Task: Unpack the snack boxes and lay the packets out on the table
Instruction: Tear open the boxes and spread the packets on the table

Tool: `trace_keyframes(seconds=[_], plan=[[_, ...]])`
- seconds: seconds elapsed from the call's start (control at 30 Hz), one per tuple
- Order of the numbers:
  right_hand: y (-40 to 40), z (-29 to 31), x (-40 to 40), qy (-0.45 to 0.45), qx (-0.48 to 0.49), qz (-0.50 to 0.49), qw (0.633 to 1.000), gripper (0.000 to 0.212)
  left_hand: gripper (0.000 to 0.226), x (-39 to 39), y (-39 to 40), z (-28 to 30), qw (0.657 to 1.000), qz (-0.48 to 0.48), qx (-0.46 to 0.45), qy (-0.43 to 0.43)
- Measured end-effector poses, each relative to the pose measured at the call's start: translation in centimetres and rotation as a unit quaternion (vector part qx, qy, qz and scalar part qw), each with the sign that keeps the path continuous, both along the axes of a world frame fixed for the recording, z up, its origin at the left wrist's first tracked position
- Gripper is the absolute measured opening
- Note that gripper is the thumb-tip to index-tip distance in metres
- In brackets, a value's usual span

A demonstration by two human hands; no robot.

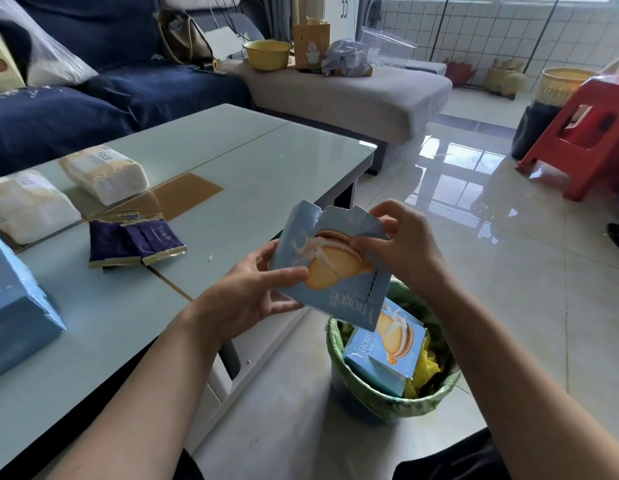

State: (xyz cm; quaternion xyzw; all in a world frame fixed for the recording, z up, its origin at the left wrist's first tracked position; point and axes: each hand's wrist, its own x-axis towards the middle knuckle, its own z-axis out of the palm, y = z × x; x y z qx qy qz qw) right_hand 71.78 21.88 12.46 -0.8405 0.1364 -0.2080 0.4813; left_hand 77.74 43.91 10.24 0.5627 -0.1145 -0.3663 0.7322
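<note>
Whatever the torn-open light blue snack box (330, 271) contains is hidden. The left hand (252, 292) grips its lower edge, thumb across the front, while the right hand (398, 242) pinches its ragged top flap, above the desk (232, 150) corner and a green-lined bin (387, 396). Its upside-down lettering is partly covered. A discarded box (387, 355) in the bin reads "Yuoge", as do purple packets (135, 242) on the desk. Another blue box (14, 313) is cut off at left.

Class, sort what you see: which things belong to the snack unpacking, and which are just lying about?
Job: torn blue snack box held by left hand and right hand; purple packets; discarded box in bin.
Lying about: tissue packs; yellow bowl; red stool.
</note>
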Motion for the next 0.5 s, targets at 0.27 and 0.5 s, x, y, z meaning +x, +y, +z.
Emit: trace_keyframes(seconds=[0.27,0.5], plan=[[0.7,-0.1,-0.6,-0.033,-0.113,-0.042,0.992,0.032,0.053,-0.3,-1.9,-0.9,0.994,0.108,0.032,-0.003],[0.2,0.5,-1.0,-0.016,0.019,-0.025,0.999,0.033,0.059,0.2,-2.1,-1.2,0.991,0.126,0.038,0.013]])
